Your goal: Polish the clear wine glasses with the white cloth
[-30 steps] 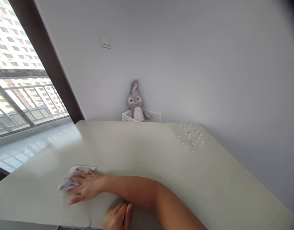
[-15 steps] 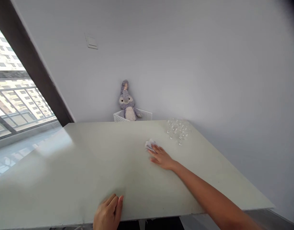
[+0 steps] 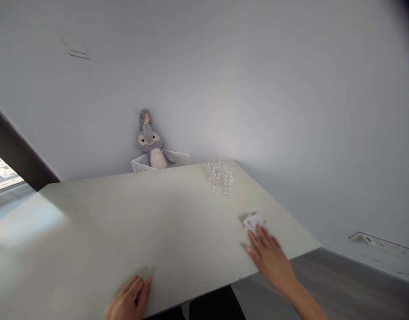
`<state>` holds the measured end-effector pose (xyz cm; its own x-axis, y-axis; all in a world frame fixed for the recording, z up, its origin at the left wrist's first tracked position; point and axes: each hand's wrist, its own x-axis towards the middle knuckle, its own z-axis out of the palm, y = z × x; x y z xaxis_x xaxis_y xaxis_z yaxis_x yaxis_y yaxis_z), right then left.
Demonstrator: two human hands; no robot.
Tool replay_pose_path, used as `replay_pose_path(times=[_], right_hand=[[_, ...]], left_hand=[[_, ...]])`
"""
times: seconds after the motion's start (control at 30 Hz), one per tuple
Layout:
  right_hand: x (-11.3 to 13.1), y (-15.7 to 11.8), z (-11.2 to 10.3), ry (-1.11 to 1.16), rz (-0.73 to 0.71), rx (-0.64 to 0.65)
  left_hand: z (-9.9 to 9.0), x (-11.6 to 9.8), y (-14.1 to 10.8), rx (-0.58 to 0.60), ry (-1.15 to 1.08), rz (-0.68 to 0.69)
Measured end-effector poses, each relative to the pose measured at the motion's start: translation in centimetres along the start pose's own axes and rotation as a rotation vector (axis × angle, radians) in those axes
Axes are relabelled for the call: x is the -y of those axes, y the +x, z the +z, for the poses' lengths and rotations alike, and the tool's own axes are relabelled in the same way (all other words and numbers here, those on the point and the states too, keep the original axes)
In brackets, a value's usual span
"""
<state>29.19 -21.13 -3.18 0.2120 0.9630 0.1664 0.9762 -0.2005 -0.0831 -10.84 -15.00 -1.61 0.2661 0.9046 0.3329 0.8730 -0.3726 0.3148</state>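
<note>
A crumpled white cloth [image 3: 254,222] lies on the right part of the pale tabletop [image 3: 151,222]. My right hand [image 3: 270,255] reaches over it from the right front, with its fingertips pressing the cloth down and the thumb apart; part of the cloth is hidden under the fingers. At the front edge, left of centre, my left hand [image 3: 127,298] rests on the table with its fingers curled in and nothing visible in them. Several small clear stemmed glasses [image 3: 220,173] stand grouped near the far right corner, beyond the cloth.
Behind the table's far edge a grey plush toy [image 3: 154,146] sits in a white perforated basket [image 3: 182,160]. The wall [image 3: 291,111] runs along the back and right. A wall switch [image 3: 77,46] is at upper left, and a window [image 3: 3,171] at far left.
My right hand has slid the cloth towards me and to the right, nearer the table's right edge. The view has turned right. My left hand stays curled at the front edge.
</note>
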Motion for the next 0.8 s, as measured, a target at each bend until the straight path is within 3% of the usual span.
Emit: replay_pose_path(times=[0.2, 0.33, 0.43, 0.53, 0.63, 0.8], right_hand=[[13.5, -0.1, -1.2, 0.374, -0.492, 0.092], [18.3, 1.1, -0.5, 0.627, -0.577, 0.048], [18.9, 2.4, -0.1, 0.793, -0.518, 0.042], [17.9, 3.6, -0.7, 0.907, -0.406, 0.148], [16.7, 4.2, -1.3, 0.88, -0.341, 0.199], [16.6, 4.4, -1.1, 0.768, -0.367, 0.229]], left_hand=[[-0.3, -3.0, 2.5, 0.156, -0.179, 0.089], [0.2, -4.7, 4.1, 0.244, -0.268, 0.179], [0.5, -4.9, 4.8, 0.256, -0.361, 0.109], [0.5, -4.5, 5.1, 0.255, -0.51, -0.013], [0.5, -4.2, 5.2, 0.247, -0.647, -0.094], [1.0, -4.2, 5.1, 0.183, -0.87, -0.188]])
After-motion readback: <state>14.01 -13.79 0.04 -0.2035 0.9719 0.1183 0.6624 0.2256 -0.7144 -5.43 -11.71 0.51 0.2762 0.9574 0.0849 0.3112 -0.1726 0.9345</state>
